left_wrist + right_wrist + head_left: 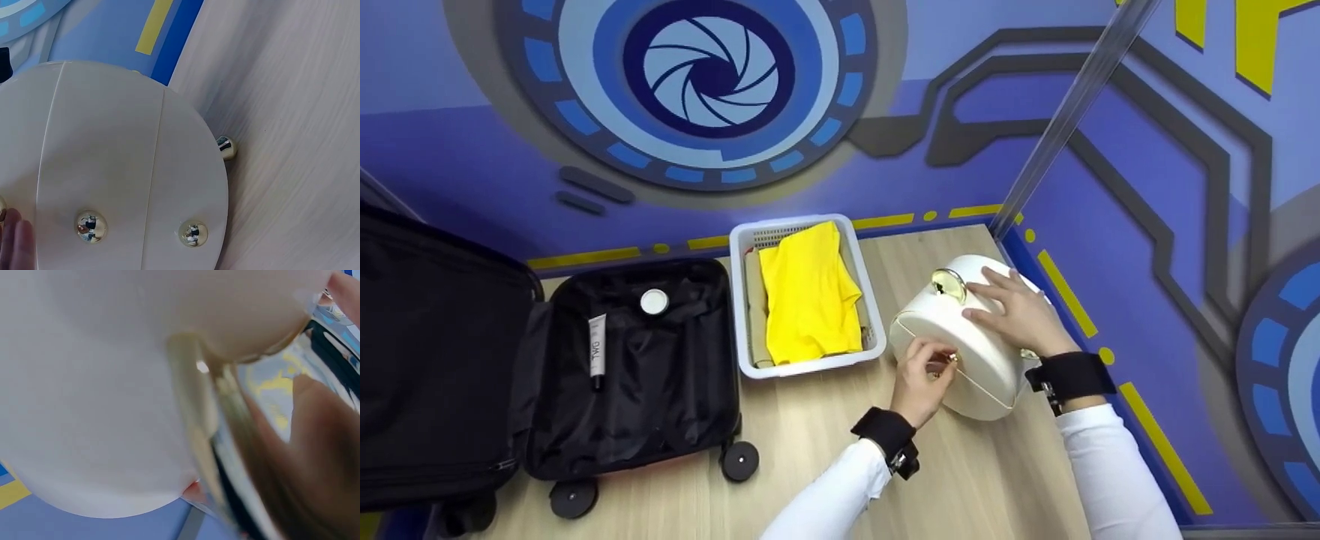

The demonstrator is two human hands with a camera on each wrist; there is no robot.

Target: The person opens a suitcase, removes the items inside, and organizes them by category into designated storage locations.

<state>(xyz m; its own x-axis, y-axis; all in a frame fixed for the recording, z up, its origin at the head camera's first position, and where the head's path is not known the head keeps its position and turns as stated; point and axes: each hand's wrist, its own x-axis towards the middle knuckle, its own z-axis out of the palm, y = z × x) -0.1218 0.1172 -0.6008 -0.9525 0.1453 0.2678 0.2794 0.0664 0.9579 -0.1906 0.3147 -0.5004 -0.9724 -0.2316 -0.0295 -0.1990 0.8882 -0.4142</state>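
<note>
Cloth sleeves (832,491) nearest, left hand (921,382) pinches shiny knob (953,358), right hand (1024,315) splays over cylinder (976,352).

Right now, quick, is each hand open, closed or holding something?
Left hand: closed, pinching a small gold piece on the white round case.
Right hand: open, spread against the case.

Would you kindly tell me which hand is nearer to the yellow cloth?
Left: the left hand is right of and below the yellow cloth in the head view, at the white case's flat face; the right hand is farther right, touching the case's side.
</note>
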